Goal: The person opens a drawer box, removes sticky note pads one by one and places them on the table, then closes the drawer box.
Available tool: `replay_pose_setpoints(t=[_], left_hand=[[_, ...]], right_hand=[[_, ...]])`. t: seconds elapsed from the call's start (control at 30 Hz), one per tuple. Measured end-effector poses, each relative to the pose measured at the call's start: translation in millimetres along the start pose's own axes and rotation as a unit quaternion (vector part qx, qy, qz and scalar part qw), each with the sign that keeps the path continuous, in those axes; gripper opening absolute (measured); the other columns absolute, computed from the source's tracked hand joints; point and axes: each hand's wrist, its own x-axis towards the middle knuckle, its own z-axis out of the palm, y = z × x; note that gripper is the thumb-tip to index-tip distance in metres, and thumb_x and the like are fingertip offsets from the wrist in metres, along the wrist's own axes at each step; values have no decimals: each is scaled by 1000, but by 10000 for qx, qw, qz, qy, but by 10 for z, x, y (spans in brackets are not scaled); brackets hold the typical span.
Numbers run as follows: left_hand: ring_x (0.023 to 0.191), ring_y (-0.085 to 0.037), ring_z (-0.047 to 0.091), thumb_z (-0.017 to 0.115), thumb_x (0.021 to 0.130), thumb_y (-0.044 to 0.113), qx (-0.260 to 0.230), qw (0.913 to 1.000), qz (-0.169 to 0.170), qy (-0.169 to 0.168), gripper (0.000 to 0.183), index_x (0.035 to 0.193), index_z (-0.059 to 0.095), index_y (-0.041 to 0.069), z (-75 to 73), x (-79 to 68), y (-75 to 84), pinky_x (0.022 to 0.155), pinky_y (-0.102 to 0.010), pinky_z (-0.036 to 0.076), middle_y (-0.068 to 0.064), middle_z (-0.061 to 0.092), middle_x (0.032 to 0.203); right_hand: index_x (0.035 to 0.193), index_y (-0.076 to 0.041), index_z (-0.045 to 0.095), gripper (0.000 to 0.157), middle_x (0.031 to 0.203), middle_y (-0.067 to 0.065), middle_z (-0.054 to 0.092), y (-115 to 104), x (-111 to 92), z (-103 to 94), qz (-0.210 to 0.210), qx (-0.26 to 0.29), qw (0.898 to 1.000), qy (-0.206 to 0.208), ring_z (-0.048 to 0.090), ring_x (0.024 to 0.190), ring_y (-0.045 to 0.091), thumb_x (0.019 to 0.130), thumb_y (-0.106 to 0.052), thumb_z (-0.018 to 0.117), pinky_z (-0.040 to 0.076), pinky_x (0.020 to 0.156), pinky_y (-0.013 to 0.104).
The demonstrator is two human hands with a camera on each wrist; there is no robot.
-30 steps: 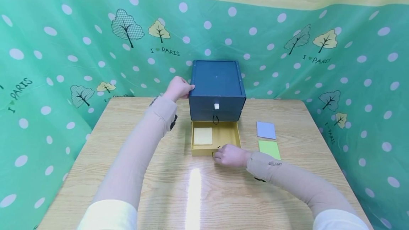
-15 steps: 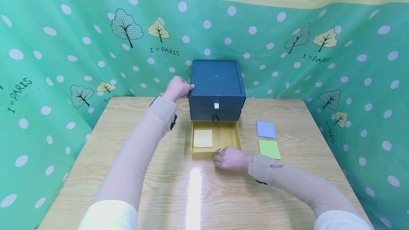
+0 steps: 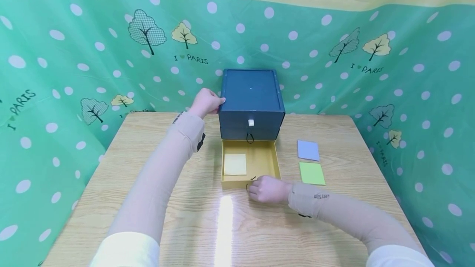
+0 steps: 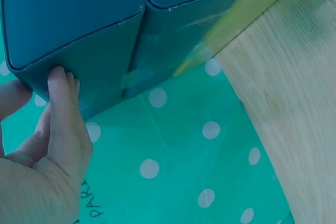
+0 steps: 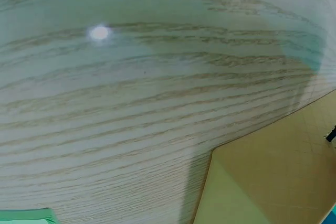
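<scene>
A dark blue two-tier drawer box point(image 3: 250, 92) stands at the back of the table. Its lower, yellow drawer point(image 3: 265, 158) is pulled out and holds a cream sticky-note pad point(image 3: 235, 164) at the left. My left hand point(image 3: 205, 102) steadies the box at its upper left side; in the left wrist view the nearly straight fingers point(image 4: 65, 98) press the side, with the thumb by the top edge. My right hand point(image 3: 269, 189) pinches the black pull loop on the yellow drawer's front; most of the loop is hidden by the fingers.
Right of the drawer, a blue sticky-note pad point(image 3: 308, 150) and a green one point(image 3: 312, 173) lie on the wooden table point(image 3: 185, 217). The upper drawer has a white latch point(image 3: 251, 122) and a black loop point(image 3: 250, 137). A green dotted curtain point(image 3: 315, 52) hangs close behind.
My right hand has drawn the yellow drawer a little further toward me, and the cream pad inside has come along. My left hand has stayed on the box.
</scene>
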Motion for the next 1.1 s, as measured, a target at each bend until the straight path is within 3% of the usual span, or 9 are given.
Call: replay_pose_setpoints(t=[0.23, 0.47, 0.7, 1.1], left_hand=[[89, -26, 65, 62, 93, 26, 4, 10000, 2, 41, 34, 66, 51, 9, -1, -14, -8, 71, -27, 55, -1, 49, 65], [93, -27, 64, 61, 93, 26, -55, 10000, -55, -4, 29, 72, 56, 6, 12, -13, -6, 72, -28, 56, -1, 47, 66], [73, -17, 59, 61, 93, 27, -30, 10000, 2, 56, 30, 71, 55, 7, 19, 6, -20, 68, -26, 56, -1, 47, 65], [72, -16, 57, 61, 93, 27, -75, 10000, -59, 29, 26, 79, 60, 5, 25, 6, -18, 68, -25, 55, -2, 48, 70]], right_hand=[[84, -17, 69, 10, 74, -11, 62, -53, 32, -18, -128, -95, 9998, 149, 56, 64, 0, 77, -10, 67, 51, 58, 12], [79, -19, 69, 11, 75, -11, 62, -88, 79, -62, -254, -50, 9994, 227, 55, 63, 0, 74, -10, 70, 51, 59, 12], [78, -19, 68, 11, 74, -12, 61, -126, 111, -87, -367, -74, 9989, 266, 55, 62, 1, 72, -10, 69, 50, 60, 12], [73, -22, 64, 12, 77, -12, 63, -164, 97, -102, -514, 11, 9986, 131, 59, 67, 0, 74, -12, 70, 49, 62, 11]])
